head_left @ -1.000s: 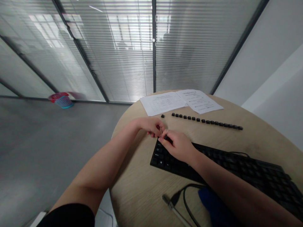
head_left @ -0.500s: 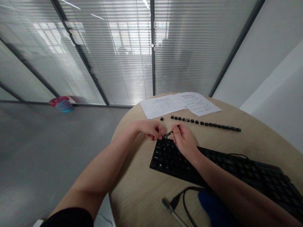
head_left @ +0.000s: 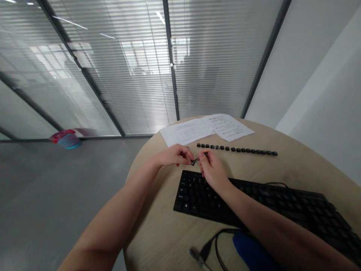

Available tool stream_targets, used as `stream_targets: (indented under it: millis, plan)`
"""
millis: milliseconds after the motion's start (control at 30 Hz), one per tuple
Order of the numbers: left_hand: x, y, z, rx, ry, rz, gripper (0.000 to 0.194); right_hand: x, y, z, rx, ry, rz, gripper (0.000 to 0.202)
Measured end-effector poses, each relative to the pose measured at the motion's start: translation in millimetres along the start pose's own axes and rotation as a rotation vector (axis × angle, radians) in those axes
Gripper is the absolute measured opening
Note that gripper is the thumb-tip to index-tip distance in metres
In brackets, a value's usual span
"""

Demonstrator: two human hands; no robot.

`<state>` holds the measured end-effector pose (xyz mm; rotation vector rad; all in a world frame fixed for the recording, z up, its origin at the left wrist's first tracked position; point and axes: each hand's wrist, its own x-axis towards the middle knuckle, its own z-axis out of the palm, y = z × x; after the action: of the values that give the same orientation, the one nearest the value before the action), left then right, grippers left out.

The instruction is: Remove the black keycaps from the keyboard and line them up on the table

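My right hand (head_left: 212, 168) is closed around a keycap puller (head_left: 196, 160), whose metal tip points left; thin wire shows beyond the fist. At that tip, my left hand (head_left: 180, 155) pinches with thumb and forefinger at a small black keycap (head_left: 193, 163), partly hidden by the fingers. Both hands hover just beyond the upper left corner of a black keyboard (head_left: 187, 192). My right forearm crosses above the keyboard and hides part of its keys. Behind the hands, several black keycaps (head_left: 243, 150) lie in a line on the table.
Two printed sheets (head_left: 234, 130) lie at the far side of the round wooden table (head_left: 158, 226). A cable with a plug (head_left: 207, 248) and a blue object (head_left: 248, 250) sit near the front. On the floor at left stands a red and blue basket (head_left: 69, 141).
Both hands have moved up off the keyboard's corner, taking the puller along. The left fingers have closed in at its tip. My view has shifted slightly, so the scene sits lower and further left.
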<state>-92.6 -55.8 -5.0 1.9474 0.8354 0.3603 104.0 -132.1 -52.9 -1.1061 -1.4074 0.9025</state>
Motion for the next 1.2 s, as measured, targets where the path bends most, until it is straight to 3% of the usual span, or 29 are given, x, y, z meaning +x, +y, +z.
stream_targets:
  millis: [300,467,600,700,900,1200]
  plan:
    - [-2,-5,-7.2,0.117,0.085,0.112,0.017,0,-8,-3,-0.138,0.125,0.028,0.041]
    - [8,-23,-14.5,0.231,0.307,0.096,0.019,5,-4,-3,-0.046,0.159,0.082,0.049]
    - [30,-36,-8.5,0.405,0.5,0.091,0.018,5,-2,-1,0.03,0.166,0.067,0.052]
    - [44,-42,-1.3,0.535,0.582,0.086,0.022,3,-2,1,0.06,0.168,0.035,0.053]
    - [51,-49,7.9,0.707,0.581,0.071,0.026,2,0,2,0.085,0.141,0.032,0.05]
    - [52,-57,8.2,0.798,0.527,0.018,0.031,1,0,0,0.081,0.167,0.042,0.05]
